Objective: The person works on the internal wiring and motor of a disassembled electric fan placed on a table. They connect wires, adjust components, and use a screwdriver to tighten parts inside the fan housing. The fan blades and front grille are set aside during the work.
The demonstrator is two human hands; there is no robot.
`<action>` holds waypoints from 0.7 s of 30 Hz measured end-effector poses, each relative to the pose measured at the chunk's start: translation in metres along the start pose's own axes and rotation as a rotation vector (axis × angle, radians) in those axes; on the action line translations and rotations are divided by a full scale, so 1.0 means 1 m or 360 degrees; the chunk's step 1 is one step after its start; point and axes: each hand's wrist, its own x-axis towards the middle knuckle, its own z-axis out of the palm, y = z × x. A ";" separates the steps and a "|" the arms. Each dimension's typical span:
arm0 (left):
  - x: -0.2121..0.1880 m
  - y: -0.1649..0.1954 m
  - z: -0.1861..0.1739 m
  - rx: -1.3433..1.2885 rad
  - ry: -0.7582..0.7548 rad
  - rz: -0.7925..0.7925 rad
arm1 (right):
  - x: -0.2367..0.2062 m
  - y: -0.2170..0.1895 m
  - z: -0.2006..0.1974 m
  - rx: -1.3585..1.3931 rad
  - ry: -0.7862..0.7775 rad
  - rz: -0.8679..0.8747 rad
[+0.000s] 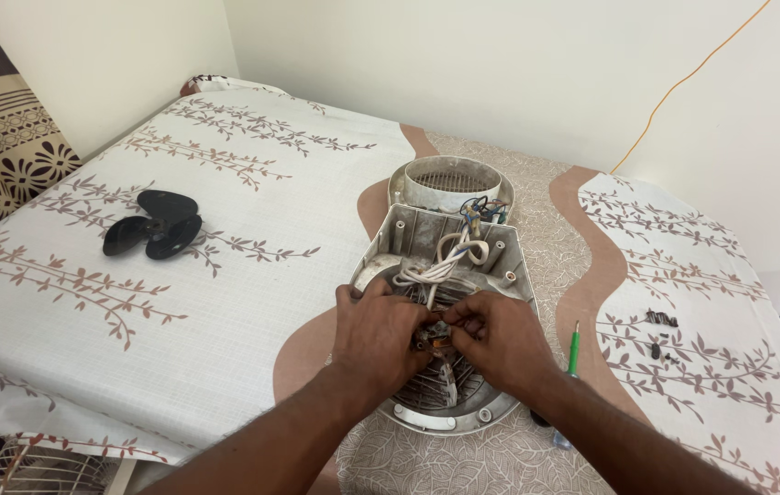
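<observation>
- Two hands met over one opened fan housing (500, 266), grey-white plastic lying flat on the leaf-print bedsheet (225, 183), its long axis running straight away from the person.
- Black fan blade (153, 225) lay well apart, far to the left.
- Left hand (376, 335) curled shut, pinching a small motor part (433, 341) at the housing's near end.
- Right hand (498, 341) closed on that part from the opposite side, fingertips touching; both equally near.
- Green screwdriver (574, 350) sat just right of the housing.
</observation>
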 end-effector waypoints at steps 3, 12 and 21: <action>0.000 -0.002 0.002 -0.0011 0.0030 0.0026 | 0.000 -0.001 -0.001 0.0001 0.0018 -0.0039; -0.001 -0.007 0.008 -0.0194 0.0201 0.0096 | -0.007 -0.006 0.001 -0.0029 0.0119 -0.0077; 0.002 -0.005 0.011 -0.0301 0.0177 -0.0026 | -0.008 -0.004 0.003 0.0076 0.0139 -0.0063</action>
